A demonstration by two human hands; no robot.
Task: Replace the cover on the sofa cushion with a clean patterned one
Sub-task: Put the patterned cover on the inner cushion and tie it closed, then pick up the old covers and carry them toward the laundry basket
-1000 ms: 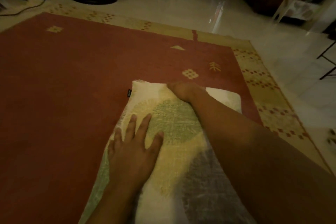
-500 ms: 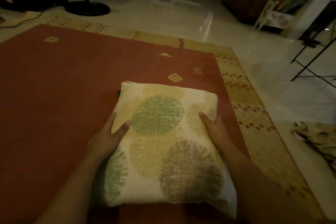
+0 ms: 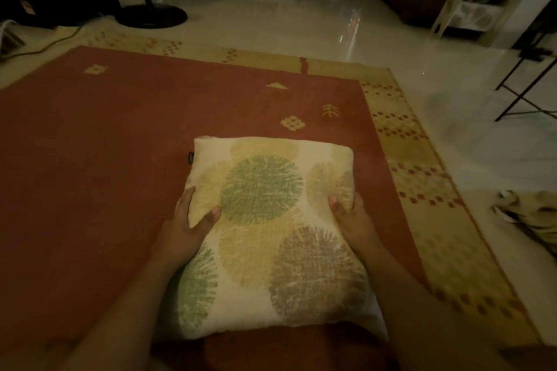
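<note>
On the red rug [image 3: 105,175], close to its right border, the cushion [image 3: 271,235] lay face up in its clean patterned cover, its slightly longer side running straight away from me toward the rug's far edge. It sat squarely between my hands, so neither was nearer than the other. My left hand [image 3: 187,229] clasped the left edge, thumb on top and fingers down the side. My right hand [image 3: 352,220] gripped the right edge the same way. With the cover looking fully on, I judged an even two-handed lift would do. Off the rug's right border lay a crumpled cloth [image 3: 530,217], perhaps the old cover.
</note>
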